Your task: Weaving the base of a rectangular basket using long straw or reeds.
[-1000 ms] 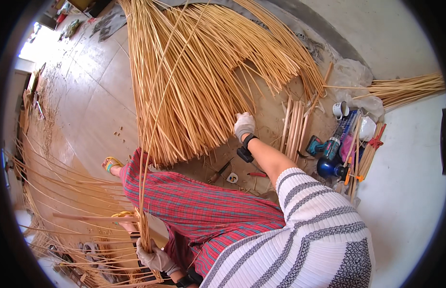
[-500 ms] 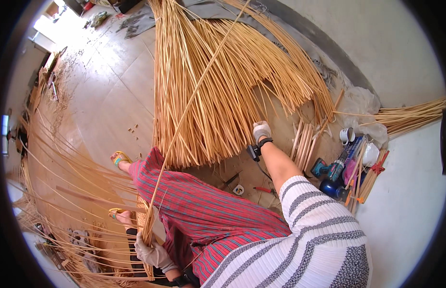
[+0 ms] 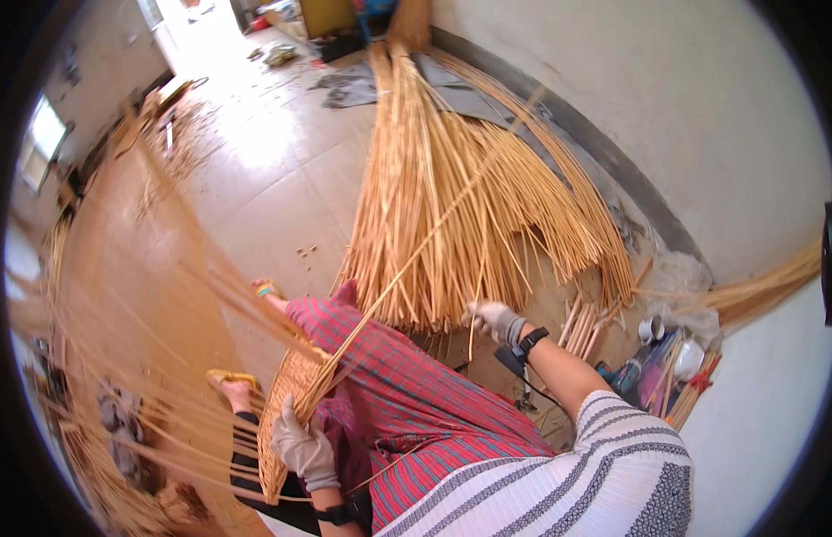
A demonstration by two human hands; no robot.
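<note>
My left hand (image 3: 303, 447), in a pale glove, grips the edge of a woven wicker piece (image 3: 291, 380) at my lap. Long loose rods fan out from that piece to the left, smeared by motion. One long rod (image 3: 416, 255) slants from it up and to the right, across the large bundle of tan wicker rods (image 3: 425, 197) on the floor. At the near right end of the bundle is my gloved right hand (image 3: 498, 322), its fingers closed on a thin wicker rod (image 3: 472, 336) whose end hangs below them.
Short thick sticks (image 3: 581, 324) lie right of my right hand. Beside them are a white mug (image 3: 650, 329), a teal power drill (image 3: 620, 378) and a clear plastic bag (image 3: 675, 282). Another rod bundle (image 3: 765, 291) leans along the right wall. Grey cloth (image 3: 352, 87) lies under the big bundle.
The view has shifted, showing more of the room's far end. My right hand has come off the bundle's tips with a thin rod. The woven piece has turned, showing its broad face.
</note>
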